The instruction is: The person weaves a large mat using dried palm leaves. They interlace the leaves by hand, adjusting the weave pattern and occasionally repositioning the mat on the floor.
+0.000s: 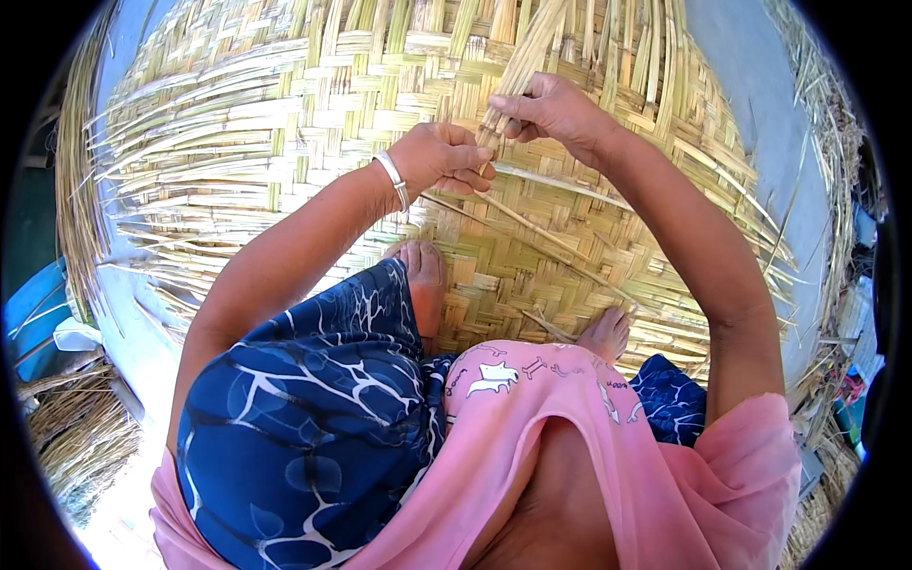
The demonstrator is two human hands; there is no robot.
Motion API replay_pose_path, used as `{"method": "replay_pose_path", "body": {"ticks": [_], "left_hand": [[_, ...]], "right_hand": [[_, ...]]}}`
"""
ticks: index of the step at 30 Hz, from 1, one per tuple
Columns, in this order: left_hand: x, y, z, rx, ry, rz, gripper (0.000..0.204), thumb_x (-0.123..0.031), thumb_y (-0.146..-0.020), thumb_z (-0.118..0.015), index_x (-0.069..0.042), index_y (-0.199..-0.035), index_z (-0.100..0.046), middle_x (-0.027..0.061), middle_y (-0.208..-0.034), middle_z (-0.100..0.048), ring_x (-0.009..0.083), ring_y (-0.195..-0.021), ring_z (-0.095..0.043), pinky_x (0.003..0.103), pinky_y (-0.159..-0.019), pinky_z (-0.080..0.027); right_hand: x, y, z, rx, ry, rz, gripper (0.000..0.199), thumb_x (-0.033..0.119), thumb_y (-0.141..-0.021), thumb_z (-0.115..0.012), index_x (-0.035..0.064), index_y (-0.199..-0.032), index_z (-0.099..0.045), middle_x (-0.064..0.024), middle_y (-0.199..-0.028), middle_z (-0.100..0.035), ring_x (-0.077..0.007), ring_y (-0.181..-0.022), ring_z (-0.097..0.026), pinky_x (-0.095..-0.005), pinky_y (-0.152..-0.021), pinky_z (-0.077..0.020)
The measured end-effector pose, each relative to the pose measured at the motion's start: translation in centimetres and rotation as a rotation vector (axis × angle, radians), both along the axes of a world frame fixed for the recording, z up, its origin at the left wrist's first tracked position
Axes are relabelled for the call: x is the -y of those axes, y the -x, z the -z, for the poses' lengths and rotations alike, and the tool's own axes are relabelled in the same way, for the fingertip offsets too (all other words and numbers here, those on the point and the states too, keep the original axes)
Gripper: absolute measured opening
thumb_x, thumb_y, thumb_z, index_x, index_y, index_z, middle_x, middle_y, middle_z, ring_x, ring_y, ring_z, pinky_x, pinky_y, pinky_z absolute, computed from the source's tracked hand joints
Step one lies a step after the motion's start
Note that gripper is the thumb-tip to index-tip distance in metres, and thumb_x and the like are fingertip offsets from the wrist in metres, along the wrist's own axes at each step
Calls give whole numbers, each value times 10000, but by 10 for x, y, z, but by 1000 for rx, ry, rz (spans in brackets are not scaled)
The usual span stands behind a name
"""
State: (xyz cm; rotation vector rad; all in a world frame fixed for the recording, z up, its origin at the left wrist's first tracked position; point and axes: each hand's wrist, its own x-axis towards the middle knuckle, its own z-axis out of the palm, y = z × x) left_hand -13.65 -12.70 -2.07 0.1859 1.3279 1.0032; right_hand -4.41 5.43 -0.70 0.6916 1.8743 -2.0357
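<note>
A bundle of pale dried reed strips (530,52) runs from the top edge of the view down to both hands, above a large woven mat (494,285). My left hand (442,160), with a white bangle (393,180) on the wrist, is closed around the bundle's lower end. Slightly higher and to the right, my right hand (554,114) pinches the same strips between thumb and fingers. A few loose strips (551,237) lie slanted across the mat below the hands. Long unwoven ends fan out along the mat's left and right sides.
My bare left foot (423,280) and right foot (608,332) rest on the mat. Long reeds (78,180) lie along the far left, near a blue object (36,309). Dry straw (85,418) is heaped at lower left, with more straw (826,104) along the right edge.
</note>
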Motion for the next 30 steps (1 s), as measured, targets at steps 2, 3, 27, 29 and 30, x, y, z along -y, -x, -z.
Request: {"method": "replay_pose_path", "body": {"ticks": [2,3,27,29,30], "left_hand": [[-4,5,7,3,-6,-14,293,-252,-854,-623,-3,-1002,-583,96,-882,-653,135,-758,-643,233,-665,-513],[-5,7,10,5,-6,-24,289,-249,-855,-622,-3,-1000,-583,96,-881,-653,134,-752,-643,234,-667,-513],[5,52,54,-69,215,-388,306,-338,-845,-545,-54,-733,-560,3,-523,-481,106,-397,-443,252,-383,-402],[0,43,45,-140,235,-284,353,-380,-857,-547,-46,-740,-557,5,-518,-491,107,-394,-455,249,-385,-410],[0,43,50,-148,198,-259,373,-395,-870,-545,-43,-746,-556,14,-534,-524,111,-394,-487,247,-387,-428]], "right_hand": [[-5,5,8,-3,-20,19,351,352,-800,-681,32,-894,-570,-30,-770,-599,-95,-695,-574,-236,-639,-471],[-7,8,13,-4,-27,25,349,353,-804,-676,32,-899,-576,-29,-774,-601,-96,-697,-574,-237,-640,-471],[-20,63,-13,-213,-415,240,291,271,-875,-585,-13,-930,-608,-92,-827,-658,-139,-695,-611,-265,-633,-490],[-53,71,29,-228,-417,180,325,292,-870,-596,-28,-927,-597,-105,-838,-650,-144,-724,-621,-269,-641,-493],[-55,76,38,-202,-384,162,337,303,-866,-601,-28,-924,-595,-107,-835,-647,-146,-722,-619,-268,-641,-490]]}}
